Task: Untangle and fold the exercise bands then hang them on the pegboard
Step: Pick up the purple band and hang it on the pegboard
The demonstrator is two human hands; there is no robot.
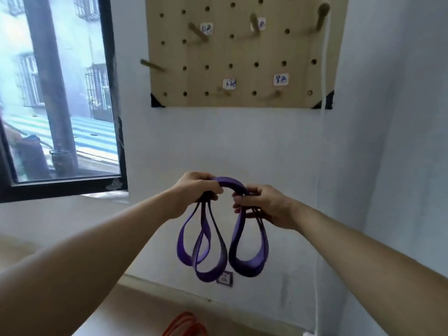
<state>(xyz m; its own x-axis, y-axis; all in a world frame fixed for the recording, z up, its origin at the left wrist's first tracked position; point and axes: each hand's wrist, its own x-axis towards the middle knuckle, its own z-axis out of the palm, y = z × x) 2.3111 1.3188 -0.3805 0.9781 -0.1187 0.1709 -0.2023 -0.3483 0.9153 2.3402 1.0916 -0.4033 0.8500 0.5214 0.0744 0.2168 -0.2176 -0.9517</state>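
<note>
Below the pegboard point(242, 52), your left hand point(196, 190) and right hand point(264, 204) are clamped on the purple band point(229, 184), which looks light, limp and rubbery, so keep gripping its bunched top.

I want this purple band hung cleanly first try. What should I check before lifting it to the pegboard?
1. Both hands hold the purple band: left hand, right hand: ok.
2. Loops even: left loops hang lower, one twisted: not ok.
3. Free peg on pegboard: ok.
4. Label matches purple: cannot tell, blurred.
5. Orange band on the floor, apart: ok.
</note>
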